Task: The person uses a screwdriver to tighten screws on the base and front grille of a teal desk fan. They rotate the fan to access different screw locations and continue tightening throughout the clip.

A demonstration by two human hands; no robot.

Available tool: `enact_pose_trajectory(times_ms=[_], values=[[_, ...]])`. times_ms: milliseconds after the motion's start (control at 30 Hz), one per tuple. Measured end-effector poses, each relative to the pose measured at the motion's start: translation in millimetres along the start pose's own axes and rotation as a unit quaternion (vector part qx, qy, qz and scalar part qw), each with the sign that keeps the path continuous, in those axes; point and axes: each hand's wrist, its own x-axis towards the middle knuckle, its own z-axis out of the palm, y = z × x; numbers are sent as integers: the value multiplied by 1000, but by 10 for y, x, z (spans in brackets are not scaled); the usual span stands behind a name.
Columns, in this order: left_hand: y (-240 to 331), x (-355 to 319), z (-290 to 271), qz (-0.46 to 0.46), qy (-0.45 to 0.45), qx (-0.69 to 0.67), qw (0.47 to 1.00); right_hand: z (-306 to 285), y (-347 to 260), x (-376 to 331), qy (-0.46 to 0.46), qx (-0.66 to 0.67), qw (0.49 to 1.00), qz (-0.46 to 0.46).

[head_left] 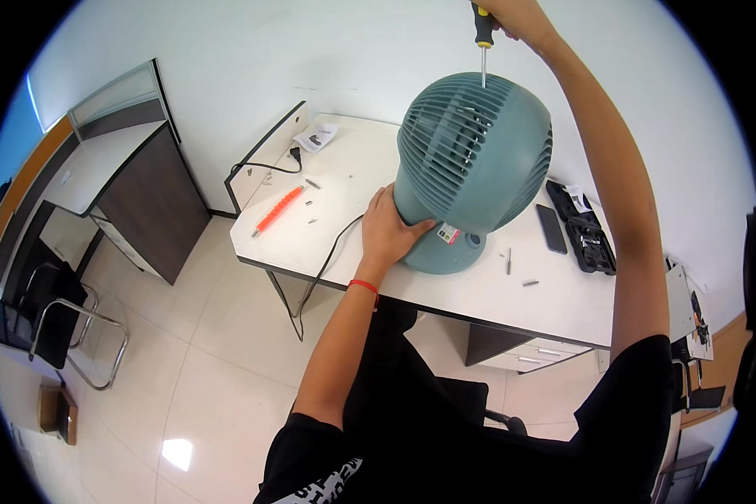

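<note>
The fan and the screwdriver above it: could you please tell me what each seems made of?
Fan: probably moulded plastic, matte teal, judging by its thin, even grille ribs. Screwdriver: bare metal shaft, thin, grey and shiny; the yellow-and-black handle looks like plastic or rubber.

The room was bright and evenly lit, daylight-white. A square glare patch sat on the glossy floor tiles point(176, 454) at seven o'clock. Soft shadow pooled beneath the white desk point(445, 294). Focus was crisp at centre on the teal fan point(479, 160); fisheye bending curved the desk edges, and black vignette ringed the frame. At twelve o'clock the right hand point(517, 17) was cropped.
</note>
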Motion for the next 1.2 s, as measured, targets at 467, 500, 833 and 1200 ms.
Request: enact_pose_trajectory(times_ms=[467,500,833,1200], values=[[22,-20,-10,-13,5,13,1000,-46,-682,-1018,97,-79,949,-290],[18,-21,-4,-7,8,20,1000,-51,-689,-1035,102,-87,944,-300],[40,-24,-10,-3,15,35,999,-119,-715,-1142,96,49,971,-215],[7,-5,-9,-4,-1,23,1000,107,-732,-1537,224,-128,865,-430]])
